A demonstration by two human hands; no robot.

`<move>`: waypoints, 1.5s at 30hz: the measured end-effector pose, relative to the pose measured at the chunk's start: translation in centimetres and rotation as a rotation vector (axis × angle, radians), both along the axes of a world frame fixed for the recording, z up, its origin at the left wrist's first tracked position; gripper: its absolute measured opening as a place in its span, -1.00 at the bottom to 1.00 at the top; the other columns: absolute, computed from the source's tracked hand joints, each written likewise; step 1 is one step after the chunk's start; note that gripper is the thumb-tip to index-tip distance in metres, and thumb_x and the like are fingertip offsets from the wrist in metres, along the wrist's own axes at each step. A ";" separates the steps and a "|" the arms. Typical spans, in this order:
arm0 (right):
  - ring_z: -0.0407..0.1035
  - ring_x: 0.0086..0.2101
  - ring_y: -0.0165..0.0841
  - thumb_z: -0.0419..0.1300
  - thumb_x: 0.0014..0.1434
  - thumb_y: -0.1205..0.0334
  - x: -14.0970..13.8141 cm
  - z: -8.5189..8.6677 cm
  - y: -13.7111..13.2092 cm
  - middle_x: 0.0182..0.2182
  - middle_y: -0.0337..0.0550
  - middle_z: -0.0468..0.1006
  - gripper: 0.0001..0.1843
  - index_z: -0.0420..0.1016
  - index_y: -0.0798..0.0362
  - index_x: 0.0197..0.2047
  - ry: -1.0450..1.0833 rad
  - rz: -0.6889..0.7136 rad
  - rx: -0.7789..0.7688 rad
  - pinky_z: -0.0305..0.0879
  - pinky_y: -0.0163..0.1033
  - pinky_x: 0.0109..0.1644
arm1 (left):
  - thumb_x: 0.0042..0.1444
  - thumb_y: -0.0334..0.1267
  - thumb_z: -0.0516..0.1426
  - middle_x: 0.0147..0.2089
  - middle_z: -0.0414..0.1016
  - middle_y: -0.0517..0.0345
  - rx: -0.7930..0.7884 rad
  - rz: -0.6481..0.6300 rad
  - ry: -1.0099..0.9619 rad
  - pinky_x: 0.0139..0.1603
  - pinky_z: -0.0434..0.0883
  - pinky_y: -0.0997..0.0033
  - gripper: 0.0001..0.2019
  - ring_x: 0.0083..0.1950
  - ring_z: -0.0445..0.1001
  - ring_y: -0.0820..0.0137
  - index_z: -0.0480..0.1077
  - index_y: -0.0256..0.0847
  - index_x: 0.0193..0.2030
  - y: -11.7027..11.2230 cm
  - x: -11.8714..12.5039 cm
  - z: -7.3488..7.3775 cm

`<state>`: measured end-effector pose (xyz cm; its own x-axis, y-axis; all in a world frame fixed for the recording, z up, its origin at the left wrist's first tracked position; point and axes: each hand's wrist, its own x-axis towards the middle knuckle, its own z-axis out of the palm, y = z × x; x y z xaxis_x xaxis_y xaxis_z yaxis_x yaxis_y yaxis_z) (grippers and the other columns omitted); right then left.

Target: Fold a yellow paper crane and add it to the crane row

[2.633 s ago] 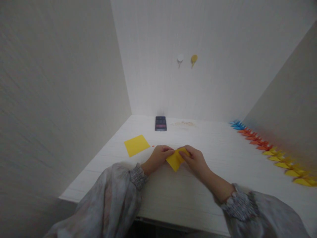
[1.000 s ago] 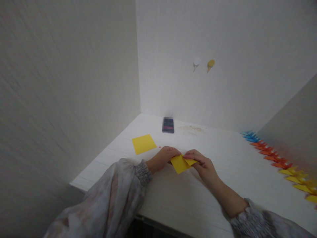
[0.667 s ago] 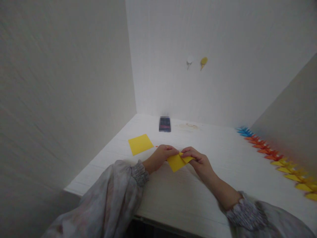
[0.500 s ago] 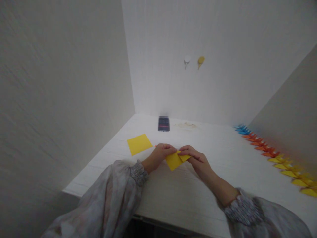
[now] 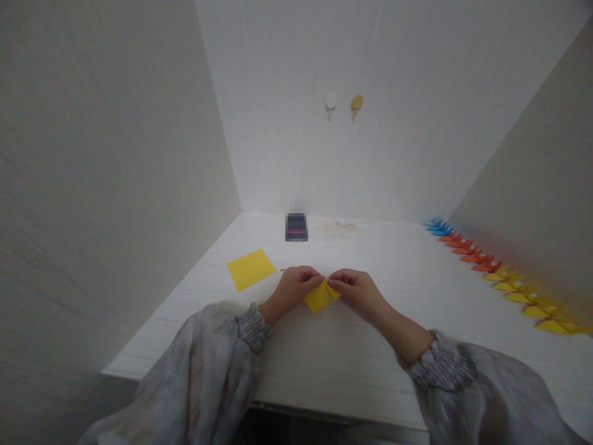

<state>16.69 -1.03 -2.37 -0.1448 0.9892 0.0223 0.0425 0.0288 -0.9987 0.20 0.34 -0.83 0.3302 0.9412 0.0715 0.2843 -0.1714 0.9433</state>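
Between my two hands is a small piece of folded yellow paper (image 5: 317,300), its lower corner pointing toward me. My left hand (image 5: 296,283) pinches its upper left edge between thumb and fingers, and a ring shows on one finger. On the other side my right hand (image 5: 356,287) grips the upper right part, where a narrow folded flap lies across the sheet. The fingertips of both hands almost meet at the top edge and partly cover the folds there. A flat yellow sheet (image 5: 251,269) lies on the table left of my left hand.
Along the right wall runs a row of folded paper figures: blue (image 5: 438,227), orange (image 5: 470,250) and yellow (image 5: 528,300). A blurred dark box (image 5: 296,227) stands at the back of the white table (image 5: 393,253). A white hook (image 5: 330,104) and a yellow hook (image 5: 356,104) hang on the wall.
My right fingers have drawn closer to my left ones at the paper's top edge. The flap looks narrower now. The whole view has shifted slightly.
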 end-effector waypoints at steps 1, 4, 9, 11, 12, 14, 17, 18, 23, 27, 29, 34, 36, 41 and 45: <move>0.28 -0.55 -0.46 0.23 -0.15 0.17 0.0 0.0 0.0 -0.59 -0.26 0.44 -0.83 0.43 0.10 -0.49 0.000 -0.008 0.004 0.17 -0.32 -0.44 | -0.10 -0.11 0.09 -0.53 0.37 0.18 -0.004 -0.002 0.003 -0.51 0.17 0.53 -0.75 -0.51 0.26 0.51 0.39 -0.30 -0.49 0.1 0.0 -0.1; 0.26 -0.57 -0.47 0.22 -0.14 0.17 -0.1 0.1 -0.1 -0.61 -0.27 0.42 -0.83 0.43 0.10 -0.50 -0.014 -0.015 0.012 0.14 -0.33 -0.47 | -0.11 -0.11 0.10 -0.53 0.36 0.19 -0.063 -0.028 -0.038 -0.51 0.16 0.52 -0.75 -0.51 0.26 0.51 0.39 -0.30 -0.48 0.2 0.1 -0.2; 0.22 -0.60 -0.49 0.22 -0.15 0.15 -0.2 0.3 -0.2 -0.62 -0.27 0.40 -0.81 0.42 0.11 -0.51 -0.035 -0.026 0.004 0.10 -0.35 -0.51 | -0.16 -0.13 0.14 -0.50 0.38 0.18 -0.194 -0.082 -0.132 -0.48 0.18 0.52 -0.75 -0.49 0.28 0.52 0.38 -0.31 -0.43 0.1 0.1 0.1; 0.21 -0.60 -0.50 0.22 -0.15 0.15 -0.2 0.3 -0.2 -0.63 -0.28 0.39 -0.82 0.42 0.11 -0.52 -0.027 -0.020 -0.003 0.09 -0.35 -0.52 | -0.17 -0.14 0.15 -0.50 0.38 0.18 -0.217 -0.070 -0.141 -0.48 0.18 0.51 -0.76 -0.49 0.28 0.51 0.38 -0.31 -0.45 0.1 0.1 0.1; 0.21 -0.60 -0.50 0.22 -0.16 0.15 -0.2 0.3 -0.2 -0.63 -0.28 0.39 -0.82 0.42 0.11 -0.52 -0.016 -0.016 -0.007 0.08 -0.36 -0.52 | -0.17 -0.15 0.15 -0.50 0.38 0.19 -0.225 -0.067 -0.152 -0.48 0.17 0.51 -0.77 -0.50 0.28 0.51 0.38 -0.31 -0.46 0.0 0.1 0.1; 0.22 -0.60 -0.49 0.23 -0.16 0.16 -0.2 0.2 -0.1 -0.63 -0.29 0.39 -0.83 0.42 0.10 -0.52 0.018 -0.011 -0.017 0.08 -0.35 -0.51 | -0.17 -0.18 0.15 -0.51 0.37 0.20 -0.248 -0.076 -0.197 -0.48 0.17 0.52 -0.80 -0.50 0.28 0.52 0.37 -0.31 -0.47 0.0 0.2 0.2; 0.24 -0.58 -0.48 0.24 -0.17 0.18 -0.2 0.1 -0.2 -0.61 -0.27 0.41 -0.84 0.43 0.10 -0.52 0.066 0.001 -0.040 0.10 -0.34 -0.49 | -0.18 -0.22 0.16 -0.54 0.35 0.23 -0.280 -0.092 -0.270 -0.50 0.15 0.53 -0.83 -0.53 0.26 0.55 0.36 -0.30 -0.49 -0.1 0.2 0.3; 0.25 -0.57 -0.48 0.25 -0.17 0.18 -0.2 0.1 -0.2 -0.60 -0.27 0.42 -0.84 0.43 0.10 -0.52 0.075 0.004 -0.046 0.11 -0.34 -0.48 | -0.18 -0.23 0.16 -0.55 0.34 0.24 -0.293 -0.096 -0.290 -0.50 0.15 0.54 -0.84 -0.53 0.25 0.56 0.36 -0.30 -0.49 -0.1 0.2 0.3; 0.26 -0.55 -0.47 0.26 -0.18 0.19 -0.2 0.6 -0.5 -0.58 -0.24 0.44 -0.84 0.45 0.11 -0.52 0.095 0.029 -0.081 0.13 -0.33 -0.45 | -0.20 -0.31 0.15 -0.59 0.32 0.25 -0.361 -0.092 -0.344 -0.52 0.13 0.55 -0.90 -0.56 0.24 0.57 0.35 -0.31 -0.54 -0.2 0.3 0.6; 0.26 -0.57 -0.46 0.25 -0.19 0.19 -0.3 0.7 -0.6 -0.60 -0.24 0.43 -0.84 0.45 0.11 -0.53 0.064 0.030 -0.085 0.13 -0.33 -0.47 | -0.20 -0.31 0.15 -0.60 0.31 0.25 -0.369 -0.119 -0.342 -0.53 0.12 0.55 -0.90 -0.57 0.23 0.57 0.34 -0.31 -0.54 -0.3 0.2 0.7; 0.25 -0.58 -0.46 0.25 -0.19 0.18 -0.2 0.7 -0.6 -0.62 -0.24 0.42 -0.84 0.44 0.11 -0.53 0.036 0.018 -0.066 0.13 -0.33 -0.49 | -0.19 -0.29 0.15 -0.58 0.32 0.24 -0.351 -0.138 -0.324 -0.52 0.12 0.54 -0.88 -0.56 0.23 0.57 0.35 -0.31 -0.52 -0.4 0.2 0.7; 0.21 -0.61 -0.48 0.24 -0.20 0.16 -0.2 0.4 -0.4 -0.65 -0.27 0.38 -0.82 0.41 0.10 -0.55 -0.019 -0.011 -0.028 0.10 -0.34 -0.52 | -0.21 -0.21 0.18 -0.54 0.33 0.22 -0.314 -0.144 -0.239 -0.52 0.11 0.54 -0.81 -0.53 0.23 0.56 0.37 -0.32 -0.49 -0.4 0.0 0.6; 0.20 -0.62 -0.49 0.24 -0.19 0.14 -0.2 0.4 -0.4 -0.66 -0.28 0.37 -0.80 0.40 0.10 -0.55 -0.033 -0.015 -0.021 0.09 -0.35 -0.53 | -0.20 -0.21 0.18 -0.54 0.33 0.23 -0.309 -0.148 -0.250 -0.51 0.12 0.54 -0.81 -0.53 0.23 0.56 0.36 -0.32 -0.49 -0.4 0.0 0.6; 0.19 -0.61 -0.49 0.23 -0.19 0.13 -0.3 0.4 -0.3 -0.65 -0.29 0.36 -0.80 0.38 0.10 -0.54 -0.029 -0.019 -0.028 0.08 -0.35 -0.53 | -0.20 -0.24 0.18 -0.53 0.34 0.24 -0.305 -0.141 -0.330 -0.47 0.15 0.53 -0.84 -0.50 0.25 0.55 0.36 -0.30 -0.49 -0.3 0.1 0.4; 0.19 -0.60 -0.48 0.23 -0.18 0.12 -0.5 0.5 -0.4 -0.64 -0.29 0.35 -0.79 0.37 0.09 -0.54 -0.019 -0.037 -0.013 0.08 -0.34 -0.52 | -0.21 -0.26 0.19 -0.53 0.35 0.24 -0.317 -0.126 -0.385 -0.47 0.16 0.53 -0.85 -0.51 0.26 0.56 0.36 -0.31 -0.50 -0.3 0.2 0.4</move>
<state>16.22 -1.40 -1.85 -0.1079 0.9941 0.0070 0.0620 0.0137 -0.9980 0.41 0.06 -0.40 0.4486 0.8908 -0.0725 -0.0983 0.1298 0.9867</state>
